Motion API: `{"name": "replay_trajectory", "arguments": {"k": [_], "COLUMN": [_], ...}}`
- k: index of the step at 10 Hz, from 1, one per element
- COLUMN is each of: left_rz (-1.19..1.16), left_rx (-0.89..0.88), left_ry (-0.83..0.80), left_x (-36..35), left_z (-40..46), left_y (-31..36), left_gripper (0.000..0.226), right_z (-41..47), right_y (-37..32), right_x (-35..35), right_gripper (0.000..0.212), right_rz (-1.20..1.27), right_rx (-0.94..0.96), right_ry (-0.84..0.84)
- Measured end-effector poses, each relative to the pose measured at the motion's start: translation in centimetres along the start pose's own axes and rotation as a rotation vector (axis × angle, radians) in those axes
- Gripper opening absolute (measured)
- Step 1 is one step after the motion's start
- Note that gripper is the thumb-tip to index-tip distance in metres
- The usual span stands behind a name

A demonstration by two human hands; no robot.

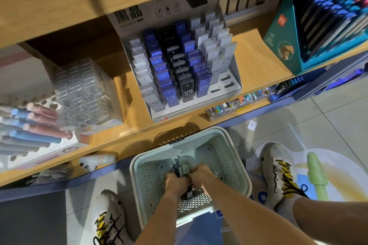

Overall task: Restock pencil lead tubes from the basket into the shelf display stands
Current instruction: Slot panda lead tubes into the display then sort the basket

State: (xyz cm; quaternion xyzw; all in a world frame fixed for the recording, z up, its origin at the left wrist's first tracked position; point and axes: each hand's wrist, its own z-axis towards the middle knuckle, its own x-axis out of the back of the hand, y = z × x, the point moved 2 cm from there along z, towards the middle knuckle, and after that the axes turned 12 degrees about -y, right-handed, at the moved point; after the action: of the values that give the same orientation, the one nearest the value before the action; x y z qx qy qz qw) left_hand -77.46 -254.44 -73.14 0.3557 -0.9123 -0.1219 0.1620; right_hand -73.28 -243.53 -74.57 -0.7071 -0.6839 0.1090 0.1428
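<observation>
A pale green perforated basket (143,167) stands on the floor between my feet. Both my hands are down inside it. My left hand (176,182) and my right hand (201,175) together grip a small bunch of grey and dark lead tubes (182,168) near the basket's bottom; more dark tubes (189,193) lie under my wrists. On the wooden shelf above stands the grey display stand (235,77), filled with rows of white, blue and black lead tubes (186,85) marked HB 0.7. A few slots (225,82) at its front right are empty.
A clear plastic box stack (83,89) sits left of the stand, with a pastel pen display (31,125) further left. A teal display box (318,26) of pens stands at right. The shelf edge (139,139) overhangs the basket. My shoes (278,173) flank it on the tiled floor.
</observation>
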Motion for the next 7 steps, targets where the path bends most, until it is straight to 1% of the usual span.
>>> {"name": "replay_trajectory", "arguments": {"k": [1, 2, 3, 4, 6, 7], "left_rz": [0.006, 0.033, -0.051, -0.093, -0.178, -0.198], "left_rx": [-0.032, -0.024, -0.027, -0.065, -0.062, -0.083], "left_ry": [-0.011, 0.012, -0.028, -0.070, -0.080, -0.117], "left_x": [-0.5, -1.0, -1.3, -1.4, -1.4, -1.3], "left_z": [0.6, 0.3, -0.1, -0.1, 2.3, 1.1], "left_y": [0.0, 0.2, 0.2, 0.3, -0.6, 0.2], "left_gripper": [0.039, 0.040, 0.033, 0.049, 0.067, 0.053], "right_z": [-0.1, -0.1, 0.1, -0.1, -1.0, -1.2], "right_y": [0.0, 0.1, 0.5, 0.6, 0.4, 0.6], "right_x": [0.2, 0.2, 0.3, 0.4, 0.7, 0.8], "right_gripper": [0.042, 0.040, 0.038, 0.037, 0.028, 0.029], "right_rz": [0.019, 0.077, 0.100, 0.149, 0.181, 0.190], "right_rx": [-0.005, 0.006, 0.013, 0.024, 0.002, 0.020], "right_ry": [0.001, -0.018, -0.030, -0.037, -0.023, 0.014]}}
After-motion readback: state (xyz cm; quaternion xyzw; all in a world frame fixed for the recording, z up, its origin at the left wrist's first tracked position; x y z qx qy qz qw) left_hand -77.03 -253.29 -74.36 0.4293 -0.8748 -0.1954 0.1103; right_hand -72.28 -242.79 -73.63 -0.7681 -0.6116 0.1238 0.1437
